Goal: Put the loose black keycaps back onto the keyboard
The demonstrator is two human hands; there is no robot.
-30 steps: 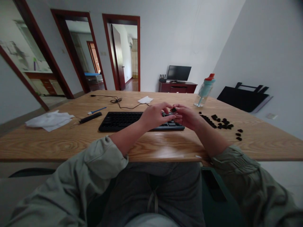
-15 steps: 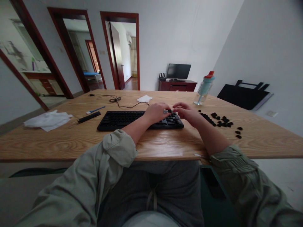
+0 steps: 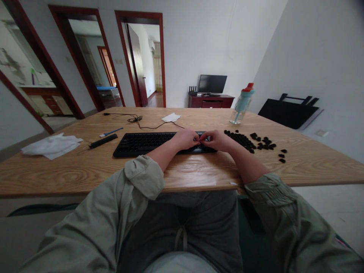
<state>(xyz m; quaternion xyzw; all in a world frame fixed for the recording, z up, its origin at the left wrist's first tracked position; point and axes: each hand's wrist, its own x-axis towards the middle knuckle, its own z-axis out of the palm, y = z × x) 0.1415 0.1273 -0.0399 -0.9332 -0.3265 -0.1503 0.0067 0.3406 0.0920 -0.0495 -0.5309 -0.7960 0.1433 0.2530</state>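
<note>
A black keyboard (image 3: pixel 142 143) lies on the wooden table in front of me, its right end partly covered by my hands. Over that end, my left hand (image 3: pixel 185 139) is closed in a pinch. My right hand (image 3: pixel 215 140) is pinched too, and its fingertips meet those of the left just above the keys. Whatever is between the fingers is too small and hidden to make out. Just right of my right hand lies a dense group of loose black keycaps (image 3: pixel 241 139), with more keycaps (image 3: pixel 265 143) scattered farther right.
A clear bottle with a red cap (image 3: pixel 242 104) stands behind the keycaps. Left of the keyboard are a blue brush (image 3: pixel 112 132), a black bar-shaped object (image 3: pixel 102 141) and crumpled white tissue (image 3: pixel 52 146). A cable (image 3: pixel 136 119) and another white tissue (image 3: pixel 171 117) lie behind it.
My right hand has moved left and lower, from spread fingers to a pinch against my left fingertips. The small dark piece seen at my left fingertips is now hidden. The view has shifted slightly.
</note>
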